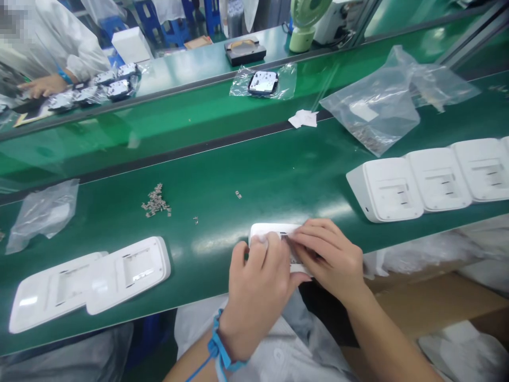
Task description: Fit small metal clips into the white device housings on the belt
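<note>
A white plastic housing [260,229] lies at the front edge of the green bench, mostly covered by both hands. My left hand [262,281], with a blue wrist strap [217,345], is closed over its left part, fingers bent onto it and thumb along the near side. My right hand [330,257] reaches in from the right, its fingers pinched together at the slot in the housing; whatever they hold is hidden. Beyond lie a small metal clip [238,194], another small metal piece [195,220] and a pile of metal clips [156,201].
Two white housings [129,276] overlap at left. A row of white wedge-shaped units [393,191] stands at right, below a clear bag of small parts [374,114]. A flat plastic bag [45,215] lies far left. Across a divider, a co-worker's hand [47,86] rests by bagged parts.
</note>
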Available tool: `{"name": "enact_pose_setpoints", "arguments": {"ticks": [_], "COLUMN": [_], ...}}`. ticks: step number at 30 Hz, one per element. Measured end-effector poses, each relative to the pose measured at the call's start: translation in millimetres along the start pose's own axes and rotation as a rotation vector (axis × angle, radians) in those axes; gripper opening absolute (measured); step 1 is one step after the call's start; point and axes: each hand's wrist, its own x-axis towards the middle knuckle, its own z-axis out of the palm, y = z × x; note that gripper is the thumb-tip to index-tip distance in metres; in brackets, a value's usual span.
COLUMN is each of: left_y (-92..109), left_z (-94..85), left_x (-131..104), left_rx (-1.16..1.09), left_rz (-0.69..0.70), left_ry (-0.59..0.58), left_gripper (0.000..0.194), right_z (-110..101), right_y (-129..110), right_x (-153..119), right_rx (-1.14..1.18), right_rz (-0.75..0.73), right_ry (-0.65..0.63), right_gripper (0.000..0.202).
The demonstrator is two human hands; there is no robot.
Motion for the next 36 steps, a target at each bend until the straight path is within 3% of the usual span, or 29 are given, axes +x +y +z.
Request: {"name": "enact_pose_setpoints", "arguments": {"ticks": [5, 12, 17, 25, 27, 31, 36], "left_y": [-0.3, 1.1, 2.6, 1.5, -0.5, -8.9, -26.5], "left_z": [1.6, 8.2, 11.0, 6.7, 4.7, -1.2, -7.5], "left_x": [0.0, -11.2, -21.9, -24.6, -27.8, -46.1, -76.0], "left_rx": [0.005, -0.025, -0.055, -0.061, -0.04, -0.009, 0.034], "left_rz": [0.009, 0.015, 0.003, -0.015, -0.041, -0.127, -0.293], "left_ry": [-0.007, 0.061, 0.114, 0.073, 0.072, 0.058, 0.078], "left_gripper": [0.062, 0.056, 0.057, 0.06, 0.06, 0.057, 0.055], "right_z": [-0.6, -7.4, -3.2, -3.4, -2.0, 20.3, 78.7], "right_y": [-0.7, 2.3, 1.9, 1.0, 0.3, 3.9, 7.8], "right_x": [-4.7, -3.9, 3.8, 15.6, 24.3, 60.7, 113.9], "right_rx": [0.031, -0.036, -0.01, -0.011, 0.028, 0.195, -0.153], "right_rz": [0.058, -0.11, 0.036, 0.126, 0.16, 0.231, 0.222], "right_ry": [-0.019, -0.129, -0.06, -0.183, -0.264, -0.518, -0.597], "right_gripper": [0.035, 0.033, 0.028, 0.019, 0.017, 0.014, 0.007]}}
